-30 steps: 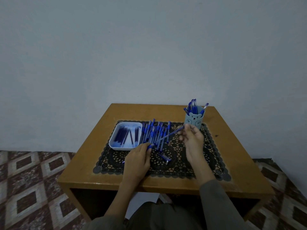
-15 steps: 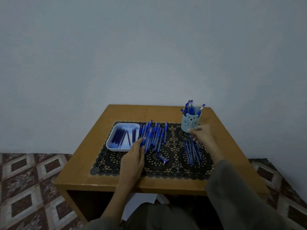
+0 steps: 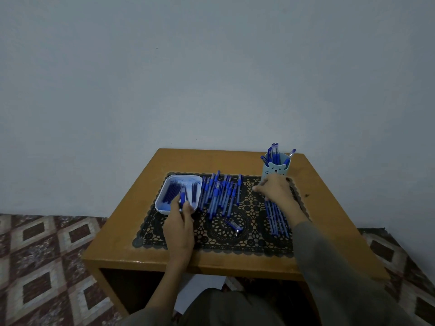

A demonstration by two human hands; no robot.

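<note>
A wooden table [image 3: 329, 208] is standing against a pale wall [image 3: 211, 78], and a black lace mat [image 3: 235, 243] is covering most of its top. At the mat's far left a white tray [image 3: 162, 209] is holding thin blue refills [image 3: 171, 194] lying front to back. Just to its right a loose pile of pens [image 3: 219, 194] is lying along the same axis. Well to the right a neat row of barrels [image 3: 277, 220] is running toward the person. Beyond it a bear-faced cup [image 3: 275, 170] is standing upright with capped pens [image 3: 274, 152] sticking up. The left hand [image 3: 180, 220] is hovering over the tray's near edge, gripping a short blue pen part [image 3: 183, 197] that is pointing away from the person, in line with the refills. The tray is therefore lying straight ahead of this hand, the nearer of the two. The right hand [image 3: 275, 190] is curling over the far ends of the row, and I cannot tell whether it is pinching one. A small clear tip piece [image 3: 234, 225] is lying alone on the mat between the hands.
</note>
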